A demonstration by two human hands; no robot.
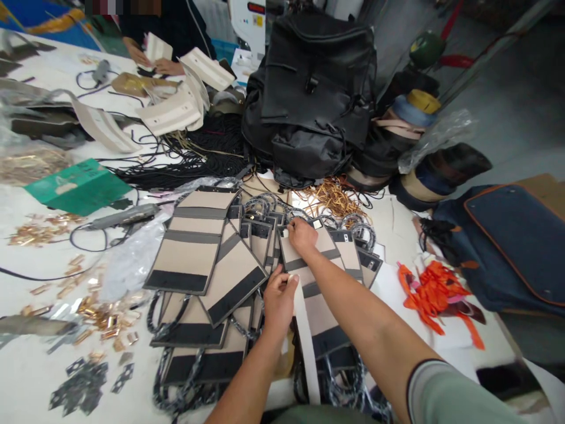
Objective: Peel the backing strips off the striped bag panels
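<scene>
My left hand [279, 300] pinches the upper end of a long white strip [306, 347] between thumb and finger. The strip hangs down toward my lap. My right hand [302, 235] rests at the top edge of a beige bag panel [320, 309] with grey and black bands. Its fingers are closed, with a small white bit showing beside them; what they grip is hidden. Left of my hands, more beige and black bag panels [185, 250] lie in overlapping piles, with plastic-wrapped handles [165, 397] sticking out from under them.
A black leather backpack [315, 88] stands at the back beside rolls of strap [415, 112]. A green box [79, 187], gold metal fittings [106, 315] and black cords [194, 162] lie leftward. Orange ribbon [435, 291] and a navy bag [516, 241] are rightward. Another person's hands [168, 66] hold pieces opposite.
</scene>
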